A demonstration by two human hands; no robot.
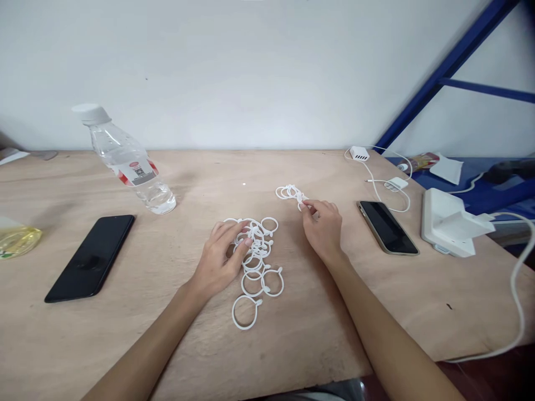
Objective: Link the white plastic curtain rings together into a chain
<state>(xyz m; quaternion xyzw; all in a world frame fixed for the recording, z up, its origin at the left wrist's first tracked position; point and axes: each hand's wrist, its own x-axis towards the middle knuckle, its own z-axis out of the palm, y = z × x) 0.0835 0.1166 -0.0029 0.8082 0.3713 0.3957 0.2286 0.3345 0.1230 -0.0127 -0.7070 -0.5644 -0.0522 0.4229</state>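
A loose pile of white plastic rings [253, 262], each with a small tab, lies on the wooden table in front of me. My left hand [219, 259] rests at the pile's left side, thumb and fingers apart, with the fingertips touching the upper rings. Farther back and to the right is a smaller cluster of the same white rings [288, 192]. At its near right end my right hand [324, 227] is closed in a pinch on a white ring, most of which the fingers and the cluster hide. One single ring [244, 312] lies nearest to me.
On the left are a water bottle [134, 161], a black phone [90, 259] and a yellow clear wrapper [19, 239]. A second phone [388, 228], a white charging stand [451, 225], a white multi-port charger [359, 153] and cables are on the right. A wall borders the table's back.
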